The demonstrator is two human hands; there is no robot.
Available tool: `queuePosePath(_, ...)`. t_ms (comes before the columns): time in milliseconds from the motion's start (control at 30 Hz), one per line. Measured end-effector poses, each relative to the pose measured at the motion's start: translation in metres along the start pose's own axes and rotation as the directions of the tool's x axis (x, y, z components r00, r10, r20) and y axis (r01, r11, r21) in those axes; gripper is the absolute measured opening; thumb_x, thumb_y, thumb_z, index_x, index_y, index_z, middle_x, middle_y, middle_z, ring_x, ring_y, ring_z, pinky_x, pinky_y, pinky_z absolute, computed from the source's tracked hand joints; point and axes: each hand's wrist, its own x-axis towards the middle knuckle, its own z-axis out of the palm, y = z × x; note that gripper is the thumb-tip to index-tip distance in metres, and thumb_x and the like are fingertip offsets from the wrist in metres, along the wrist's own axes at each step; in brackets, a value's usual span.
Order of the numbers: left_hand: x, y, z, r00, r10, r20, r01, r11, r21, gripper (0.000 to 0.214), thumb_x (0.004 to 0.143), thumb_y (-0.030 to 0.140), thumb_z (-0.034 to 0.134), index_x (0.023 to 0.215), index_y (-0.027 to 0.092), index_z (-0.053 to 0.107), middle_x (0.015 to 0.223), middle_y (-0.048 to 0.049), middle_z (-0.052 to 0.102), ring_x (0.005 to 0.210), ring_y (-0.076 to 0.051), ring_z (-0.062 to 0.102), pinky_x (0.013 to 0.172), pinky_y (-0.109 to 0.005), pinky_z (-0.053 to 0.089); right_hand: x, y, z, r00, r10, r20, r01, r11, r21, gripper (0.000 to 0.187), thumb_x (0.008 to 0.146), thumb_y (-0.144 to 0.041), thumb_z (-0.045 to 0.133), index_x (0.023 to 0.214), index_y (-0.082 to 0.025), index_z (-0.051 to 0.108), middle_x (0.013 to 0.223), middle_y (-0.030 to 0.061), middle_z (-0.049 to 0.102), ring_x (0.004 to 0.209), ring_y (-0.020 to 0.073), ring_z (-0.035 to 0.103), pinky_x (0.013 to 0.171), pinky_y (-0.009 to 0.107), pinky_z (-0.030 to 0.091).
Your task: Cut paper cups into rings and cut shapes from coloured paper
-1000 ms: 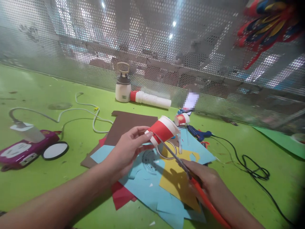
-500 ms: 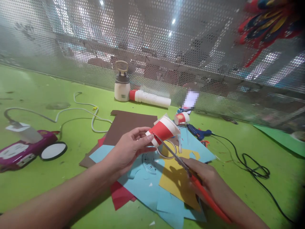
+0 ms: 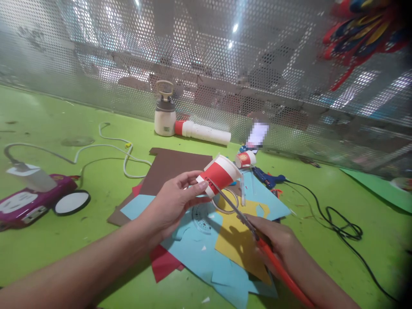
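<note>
My left hand (image 3: pixel 180 197) grips a red and white paper cup (image 3: pixel 222 171) near its base, tilted with its mouth up to the right. In my right hand (image 3: pixel 273 236) is a pair of scissors (image 3: pixel 270 253) with orange-red handles. Their blades touch the cup's lower side; whether the tip goes through the wall I cannot tell. Underneath lie light blue paper (image 3: pixel 189 253), yellow paper (image 3: pixel 238 240), a clear protractor (image 3: pixel 201 219) and a white ring (image 3: pixel 236 201).
A second paper cup (image 3: pixel 245 159) lies behind, beside a blue glue gun (image 3: pixel 268 177) with a black cord. A spray bottle (image 3: pixel 165 118) and a stack of cups (image 3: pixel 206 133) stand near the mesh wall. At left are a purple power strip (image 3: pixel 35 201) and a white cable (image 3: pixel 96 146).
The cup has turned very slightly in my left hand, and its rim sits a little farther left. The scissors stay against its side.
</note>
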Motion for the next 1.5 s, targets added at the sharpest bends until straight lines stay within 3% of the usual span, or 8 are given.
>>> queuePosePath(167,0.001,0.0,-0.002,1.0,0.03,-0.002,-0.03,0.999,0.039,0.04,0.073,0.026,0.078,0.11,0.015,0.066,0.11,-0.0105,0.068,0.086,-0.017,0.066,0.08,-0.032,0.054,0.002,0.004,0.001,1.0,-0.001,0.025,0.0,1.0,0.009,0.041,0.089,-0.019,0.047,0.13,-0.022,0.057,0.095,0.0029,0.067,0.083,0.0208,0.059,0.075,0.032,0.045)
queuePosePath(333,0.0,-0.002,-0.003,1.0,0.022,0.014,-0.024,0.993,0.113,0.048,0.072,0.028,0.079,0.115,0.016,0.065,0.098,-0.0083,0.071,0.087,-0.018,0.065,0.082,-0.032,0.051,0.002,0.003,-0.003,0.997,0.027,0.074,-0.029,0.999,0.02,0.043,0.09,-0.017,0.049,0.132,-0.026,0.054,0.101,0.0013,0.065,0.089,0.021,0.058,0.079,0.032,0.043)
queuePosePath(700,-0.005,0.0,0.002,0.999,0.031,-0.014,-0.029,0.995,0.097,0.047,0.072,0.026,0.079,0.115,0.015,0.064,0.098,-0.0089,0.072,0.088,-0.019,0.066,0.081,-0.032,0.05,0.0,0.003,0.001,1.0,-0.013,0.017,0.013,1.0,0.008,0.041,0.089,-0.018,0.046,0.127,-0.023,0.059,0.091,0.001,0.066,0.08,0.0195,0.059,0.073,0.03,0.045)
queuePosePath(833,-0.004,0.0,0.002,0.999,0.037,-0.004,-0.037,0.996,0.082,0.047,0.072,0.025,0.079,0.115,0.014,0.064,0.097,-0.0094,0.073,0.085,-0.018,0.066,0.081,-0.032,0.051,-0.001,-0.005,0.0,1.0,0.013,-0.004,-0.013,1.0,0.009,0.039,0.088,-0.017,0.047,0.124,-0.023,0.062,0.102,0.0027,0.069,0.09,0.0216,0.062,0.08,0.031,0.045)
queuePosePath(1000,-0.004,0.001,0.001,1.0,0.023,-0.011,-0.022,0.996,0.082,0.049,0.071,0.025,0.079,0.116,0.013,0.064,0.092,-0.0093,0.074,0.083,-0.019,0.067,0.081,-0.034,0.051,-0.001,0.0,0.002,0.999,-0.041,-0.001,0.041,0.999,0.005,0.037,0.089,-0.019,0.046,0.123,-0.022,0.062,0.092,0.002,0.068,0.081,0.0196,0.06,0.074,0.031,0.045)
queuePosePath(1200,-0.005,0.003,0.001,0.998,0.066,0.014,-0.068,0.98,0.189,0.046,0.071,0.026,0.078,0.114,0.015,0.066,0.099,-0.0096,0.074,0.087,-0.019,0.067,0.079,-0.031,0.05,0.002,0.002,0.001,1.0,-0.011,0.02,0.012,0.999,-0.037,0.04,0.089,-0.014,0.045,0.126,-0.022,0.059,0.084,0.0009,0.063,0.073,0.0176,0.054,0.067,0.029,0.044)
queuePosePath(1500,-0.008,0.005,0.008,0.993,0.094,-0.066,-0.071,0.956,0.285,0.05,0.067,0.024,0.08,0.114,0.013,0.066,0.101,-0.0105,0.073,0.089,-0.021,0.067,0.072,-0.028,0.05,0.002,0.003,0.002,1.0,-0.028,0.009,0.028,0.999,0.026,0.046,0.089,-0.013,0.048,0.131,-0.027,0.057,0.097,0.0025,0.069,0.084,0.0205,0.061,0.076,0.032,0.047)
